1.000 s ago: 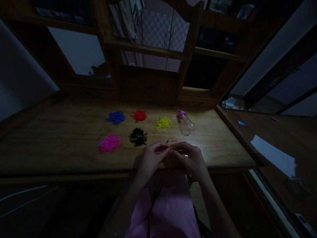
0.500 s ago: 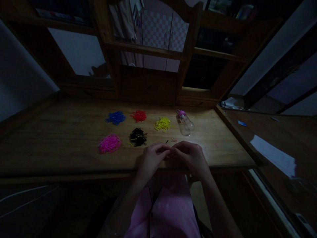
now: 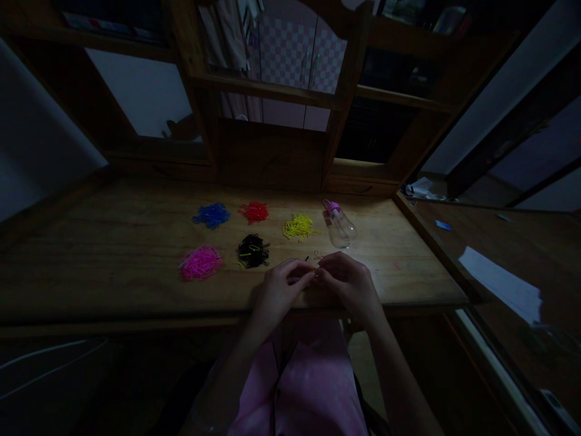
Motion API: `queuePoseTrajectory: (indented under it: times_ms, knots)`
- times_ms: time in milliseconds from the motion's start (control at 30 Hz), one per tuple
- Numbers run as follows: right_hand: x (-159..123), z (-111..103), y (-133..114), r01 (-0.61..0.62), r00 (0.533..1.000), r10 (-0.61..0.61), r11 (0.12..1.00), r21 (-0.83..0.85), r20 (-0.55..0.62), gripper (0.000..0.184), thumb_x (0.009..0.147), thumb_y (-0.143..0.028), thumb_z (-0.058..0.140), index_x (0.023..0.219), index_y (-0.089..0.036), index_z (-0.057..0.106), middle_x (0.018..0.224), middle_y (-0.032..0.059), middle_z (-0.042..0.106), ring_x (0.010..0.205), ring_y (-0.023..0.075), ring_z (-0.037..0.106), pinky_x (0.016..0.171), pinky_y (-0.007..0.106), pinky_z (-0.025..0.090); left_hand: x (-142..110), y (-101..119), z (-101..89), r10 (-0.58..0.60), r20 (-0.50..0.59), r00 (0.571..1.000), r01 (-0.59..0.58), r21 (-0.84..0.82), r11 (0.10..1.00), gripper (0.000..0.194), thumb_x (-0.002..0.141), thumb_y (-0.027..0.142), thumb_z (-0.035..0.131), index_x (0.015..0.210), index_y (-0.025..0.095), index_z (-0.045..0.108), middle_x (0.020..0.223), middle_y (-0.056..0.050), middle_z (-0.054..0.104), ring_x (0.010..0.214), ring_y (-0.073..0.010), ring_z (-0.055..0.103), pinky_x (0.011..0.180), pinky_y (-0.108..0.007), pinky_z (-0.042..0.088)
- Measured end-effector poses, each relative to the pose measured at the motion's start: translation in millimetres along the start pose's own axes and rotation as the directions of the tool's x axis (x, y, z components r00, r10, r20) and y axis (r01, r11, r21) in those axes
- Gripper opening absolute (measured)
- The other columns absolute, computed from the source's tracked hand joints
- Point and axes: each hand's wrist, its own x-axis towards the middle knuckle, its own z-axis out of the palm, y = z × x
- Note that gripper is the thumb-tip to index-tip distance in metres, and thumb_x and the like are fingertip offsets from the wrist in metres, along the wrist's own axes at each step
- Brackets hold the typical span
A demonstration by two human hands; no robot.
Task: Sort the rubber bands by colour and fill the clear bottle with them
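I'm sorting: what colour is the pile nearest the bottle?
The pile is yellow, seen best in the head view.

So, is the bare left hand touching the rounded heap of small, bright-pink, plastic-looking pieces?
No, a stretch of brown wooden desk shows between the left hand and the pink heap.

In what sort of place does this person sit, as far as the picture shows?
Probably a room in a home: a wooden desk with built-on shelves, and beyond them checked doors and hanging cloth.
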Motion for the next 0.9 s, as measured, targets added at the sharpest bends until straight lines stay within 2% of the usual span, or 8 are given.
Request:
queuePoseTrajectory:
  times_ms: [133,400,667,767,900]
  knots:
    - [-0.6,-0.6,0.0,-0.001,0.999,0.001,1.0,0.013,0.032,0.014,0.082,-0.027,0.068,0.094,-0.019,0.065,0.09,0.0052,0.072,0.082,0.0191,0.071,0.075,0.03,0.057,0.0,0.6,0.1,-0.021,-0.008,1.0,0.02,-0.041,0.999,0.016,0.084,0.03,0.064,0.093,0.02,0.072,0.094,-0.005,0.072,0.084,-0.0182,0.07,0.077,-0.026,0.057]
    - [-2.2,-0.7,1.2,0.021,0.999,-0.018,0.996,-0.089,0.037,0.011,0.082,-0.021,0.065,0.093,-0.02,0.066,0.087,0.0027,0.072,0.08,0.0178,0.07,0.073,0.028,0.056,0.7,2.2,0.4,-0.055,-0.001,0.998,0.055,-0.098,0.994,0.018,0.082,0.034,0.067,0.09,0.019,0.071,0.087,-0.003,0.072,0.08,-0.018,0.07,0.075,-0.027,0.057]
    - [-2.3,-1.6,-2.0,0.025,1.0,-0.024,0.995,-0.101,0.014,0.009,0.084,-0.024,0.064,0.09,-0.02,0.068,0.087,0.0034,0.072,0.08,0.0189,0.07,0.074,0.03,0.056,0.1,4.4,-2.7,0.049,-0.045,0.998,-0.043,0.123,0.992,0.013,0.083,0.032,0.067,0.089,0.023,0.075,0.093,-0.002,0.074,0.089,-0.0184,0.068,0.081,-0.026,0.051]
    - [-2.5,-0.7,-2.0,0.02,1.0,-0.02,0.998,-0.065,0.008,0.01,0.084,-0.027,0.065,0.09,-0.02,0.068,0.087,0.0041,0.072,0.081,0.0194,0.071,0.076,0.031,0.057,0.0,6.3,-2.8,0.044,-0.053,0.998,-0.038,0.113,0.993,0.014,0.083,0.032,0.067,0.09,0.023,0.075,0.094,-0.002,0.074,0.089,-0.0189,0.068,0.08,-0.026,0.051]
    - [-2.9,1.9,-1.5,-0.023,0.999,0.021,0.997,0.072,0.023,0.016,0.083,-0.029,0.067,0.096,-0.019,0.065,0.089,0.0052,0.073,0.082,0.0202,0.072,0.077,0.032,0.059,0.7,5.8,-1.7,-0.004,-0.049,0.999,0.003,-0.008,1.0,0.016,0.082,0.031,0.067,0.093,0.022,0.076,0.095,-0.003,0.075,0.089,-0.0196,0.07,0.079,-0.027,0.054]
